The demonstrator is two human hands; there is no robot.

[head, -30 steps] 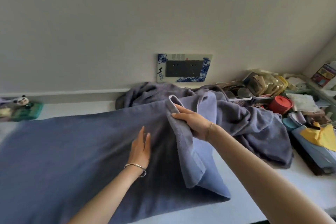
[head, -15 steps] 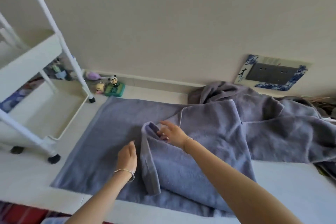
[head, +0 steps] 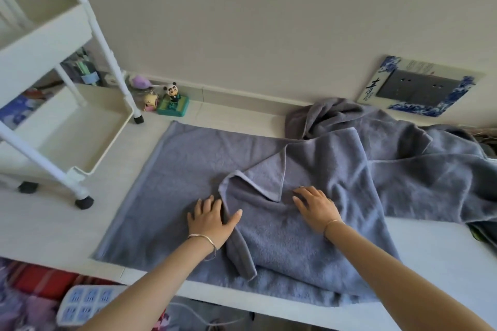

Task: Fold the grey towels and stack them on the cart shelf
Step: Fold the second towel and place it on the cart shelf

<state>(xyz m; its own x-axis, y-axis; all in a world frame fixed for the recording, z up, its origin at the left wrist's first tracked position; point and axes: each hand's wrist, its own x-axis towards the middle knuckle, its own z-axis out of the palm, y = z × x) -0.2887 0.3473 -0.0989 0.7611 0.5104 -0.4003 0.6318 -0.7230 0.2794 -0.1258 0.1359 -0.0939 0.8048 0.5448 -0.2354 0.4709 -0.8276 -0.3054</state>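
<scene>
Two bare arms reach in from six o'clock over a white table [head: 435, 247]. Nearest, at about seven o'clock and below the table edge, sits a pale blue tray with square cells [head: 86, 301] on patterned red and purple cloth.

On the tabletop a grey towel [head: 172, 169] lies spread flat, its right part folded back over itself so that the fold edge runs toward six o'clock. The left hand [head: 211, 219], a thin bangle at the wrist, lies palm down right at that fold edge, fingers slightly spread, thumb laid over the folded layer; it presses and clamps nothing. The right hand [head: 316, 207], a fine bracelet at its wrist, rests flat on the folded layer at about one o'clock from the left, fingers loosely apart and pointing toward eleven o'clock, gripping nothing either.

Farther off, at two o'clock, a crumpled heap of grey towels [head: 430, 158] spills along the wall and touches the spread one. At ten o'clock stands a white cart [head: 80, 148] on black feet, its lower shelf bare. Beside its far leg, against the wall, is a small panda figure [head: 172, 94] on a green base. A blue-and-white framed socket panel [head: 419, 87] hangs at one o'clock.
</scene>
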